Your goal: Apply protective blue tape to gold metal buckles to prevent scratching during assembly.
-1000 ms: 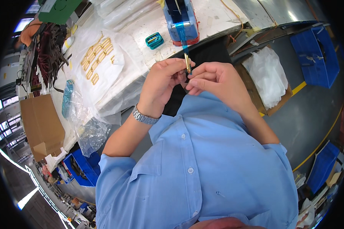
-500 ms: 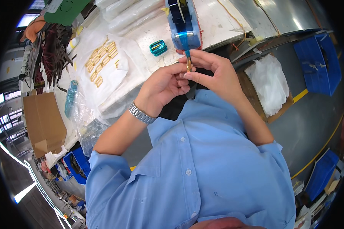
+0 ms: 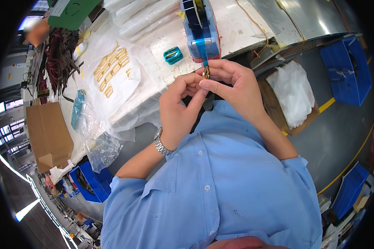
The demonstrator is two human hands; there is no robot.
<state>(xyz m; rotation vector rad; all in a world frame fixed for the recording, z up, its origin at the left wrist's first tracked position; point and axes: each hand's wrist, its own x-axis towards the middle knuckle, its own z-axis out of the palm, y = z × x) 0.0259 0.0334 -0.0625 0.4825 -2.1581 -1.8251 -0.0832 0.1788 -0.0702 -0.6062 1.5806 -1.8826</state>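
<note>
A small gold buckle (image 3: 206,73) is pinched between my hands at the front of the tape dispenser (image 3: 215,37). A strip of clear blue tape (image 3: 204,56) runs from the dispenser down to the buckle. My right hand (image 3: 241,91) closes thumb and forefinger on it from the right. From the left, the curled fingers of my left hand (image 3: 176,110) grip it, partly hiding it. A bundle wrapped in the blue tape (image 3: 173,55) lies left of the dispenser. Gold buckles (image 3: 107,75) are laid out in rows on a white sheet (image 3: 124,87) farther left.
Rolled clear plastic (image 3: 143,16) lies at the back of the white table (image 3: 170,33). A plastic bag (image 3: 104,149) hangs over its left edge by a cardboard box (image 3: 50,133). To my right stand a box with white bags (image 3: 295,95) and a blue bin (image 3: 347,70).
My left hand has turned more upright, its forearm shifting right, with the thumb now up against the buckle. The tape strip between dispenser and buckle shows longer.
</note>
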